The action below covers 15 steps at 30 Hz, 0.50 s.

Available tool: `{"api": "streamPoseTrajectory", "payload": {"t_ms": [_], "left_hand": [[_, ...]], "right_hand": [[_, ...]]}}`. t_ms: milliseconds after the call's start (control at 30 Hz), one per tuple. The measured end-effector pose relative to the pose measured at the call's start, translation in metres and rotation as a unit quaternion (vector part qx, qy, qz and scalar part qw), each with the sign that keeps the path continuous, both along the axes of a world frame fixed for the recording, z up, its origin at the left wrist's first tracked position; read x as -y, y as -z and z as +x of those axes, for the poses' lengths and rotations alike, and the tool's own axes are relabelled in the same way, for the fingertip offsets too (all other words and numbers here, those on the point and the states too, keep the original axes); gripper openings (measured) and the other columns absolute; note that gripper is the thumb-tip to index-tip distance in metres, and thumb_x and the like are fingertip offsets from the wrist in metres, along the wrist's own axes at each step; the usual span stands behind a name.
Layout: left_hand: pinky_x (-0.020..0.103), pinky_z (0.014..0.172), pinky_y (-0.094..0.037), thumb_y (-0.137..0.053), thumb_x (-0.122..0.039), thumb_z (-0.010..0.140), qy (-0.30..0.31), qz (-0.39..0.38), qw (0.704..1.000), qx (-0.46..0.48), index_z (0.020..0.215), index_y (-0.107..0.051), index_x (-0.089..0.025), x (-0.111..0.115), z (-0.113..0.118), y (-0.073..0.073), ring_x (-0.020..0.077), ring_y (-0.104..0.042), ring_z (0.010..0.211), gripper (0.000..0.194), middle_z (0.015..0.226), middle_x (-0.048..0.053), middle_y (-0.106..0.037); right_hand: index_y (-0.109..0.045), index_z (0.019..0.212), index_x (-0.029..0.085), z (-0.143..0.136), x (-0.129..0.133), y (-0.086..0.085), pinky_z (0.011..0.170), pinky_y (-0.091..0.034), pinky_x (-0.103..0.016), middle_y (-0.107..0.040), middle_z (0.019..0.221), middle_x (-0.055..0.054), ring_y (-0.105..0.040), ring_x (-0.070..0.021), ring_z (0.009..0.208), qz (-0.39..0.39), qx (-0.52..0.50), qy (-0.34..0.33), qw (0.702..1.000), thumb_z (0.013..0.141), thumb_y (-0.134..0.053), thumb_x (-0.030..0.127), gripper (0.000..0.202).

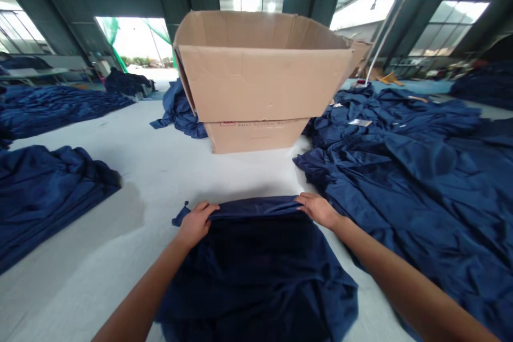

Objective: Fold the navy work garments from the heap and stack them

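A dark navy piece of fabric point(256, 267) hangs in front of me, its top edge stretched between my two hands. My left hand point(197, 223) grips that edge near its left end, where a small corner with a cord-like tip sticks out past the fingers. At the right end, my right hand point(317, 209) pinches the same edge between thumb and fingers. The upper band looks folded over or hemmed. Lower down, the cloth bunches into loose folds and runs out of the bottom of the view.
A large open cardboard box point(264, 83) stands just ahead on the pale floor point(152, 171). Heaped navy fabric point(433, 171) spreads along the right. More navy piles point(52, 181) lie to the left, and a bundle point(180, 109) sits behind the box. A thin white pole point(385, 37) rises beyond.
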<state>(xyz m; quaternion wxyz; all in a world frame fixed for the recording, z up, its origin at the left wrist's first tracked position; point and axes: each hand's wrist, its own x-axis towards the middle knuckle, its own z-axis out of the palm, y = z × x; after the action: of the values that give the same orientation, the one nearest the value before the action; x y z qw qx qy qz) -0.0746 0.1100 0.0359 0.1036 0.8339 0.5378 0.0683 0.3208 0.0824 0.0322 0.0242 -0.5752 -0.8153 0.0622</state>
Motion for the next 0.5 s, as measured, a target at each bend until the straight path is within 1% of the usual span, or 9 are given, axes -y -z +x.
{"api": "streamPoseTrajectory", "payload": {"t_ms": [67, 167, 300, 400, 500], "left_hand": [[0.027, 0.097, -0.038, -0.043, -0.004, 0.072, 0.006, 0.006, 1.0, 0.007, 0.114, -0.055, -0.029, 0.026, -0.003, -0.002, 0.0149, -0.048, 0.109, 0.051, 0.109, 0.001, -0.055], [0.027, 0.095, -0.038, -0.043, -0.003, 0.07, 0.015, 0.023, 1.0, 0.003, 0.11, -0.059, -0.028, 0.061, -0.007, -0.007, 0.0161, -0.048, 0.105, 0.05, 0.104, 0.001, -0.057], [0.029, 0.091, -0.039, -0.042, -0.002, 0.066, 0.026, 0.037, 0.999, -0.01, 0.104, -0.063, -0.028, 0.103, -0.01, -0.011, 0.0174, -0.047, 0.099, 0.051, 0.101, 0.002, -0.057], [0.031, 0.089, -0.039, -0.043, -0.003, 0.065, 0.042, 0.032, 0.999, -0.009, 0.102, -0.064, -0.029, 0.13, -0.011, -0.009, 0.018, -0.047, 0.097, 0.05, 0.1, 0.002, -0.057], [0.031, 0.087, -0.039, -0.044, -0.004, 0.065, 0.056, 0.009, 0.998, -0.013, 0.1, -0.065, -0.029, 0.153, -0.01, -0.006, 0.0181, -0.047, 0.097, 0.047, 0.1, 0.002, -0.058]], "right_hand": [[-0.059, 0.111, 0.021, -0.002, 0.025, -0.006, 0.091, -0.038, -0.03, -0.06, 0.105, -0.007, -0.054, -0.0189, 0.101, 0.006, 0.006, -0.002, 1.0, 0.09, -0.04, 0.025, 0.028], [-0.06, 0.108, 0.02, -0.006, 0.063, -0.017, 0.088, -0.038, -0.029, -0.059, 0.103, -0.007, -0.054, -0.0186, 0.099, 0.024, 0.014, -0.009, 1.0, 0.09, -0.039, 0.022, 0.028], [-0.062, 0.105, 0.02, -0.012, 0.11, -0.031, 0.085, -0.037, -0.029, -0.058, 0.099, -0.007, -0.053, -0.0178, 0.094, 0.036, 0.011, -0.022, 0.999, 0.09, -0.036, 0.02, 0.03], [-0.062, 0.105, 0.021, -0.017, 0.14, -0.034, 0.085, -0.036, -0.03, -0.058, 0.098, -0.007, -0.052, -0.0183, 0.094, 0.031, 0.011, -0.033, 0.999, 0.088, -0.036, 0.015, 0.032], [-0.063, 0.101, 0.021, -0.024, 0.163, -0.031, 0.085, -0.036, -0.031, -0.059, 0.1, -0.007, -0.051, -0.0191, 0.096, 0.015, 0.015, -0.04, 0.999, 0.082, -0.037, 0.009, 0.034]]}}
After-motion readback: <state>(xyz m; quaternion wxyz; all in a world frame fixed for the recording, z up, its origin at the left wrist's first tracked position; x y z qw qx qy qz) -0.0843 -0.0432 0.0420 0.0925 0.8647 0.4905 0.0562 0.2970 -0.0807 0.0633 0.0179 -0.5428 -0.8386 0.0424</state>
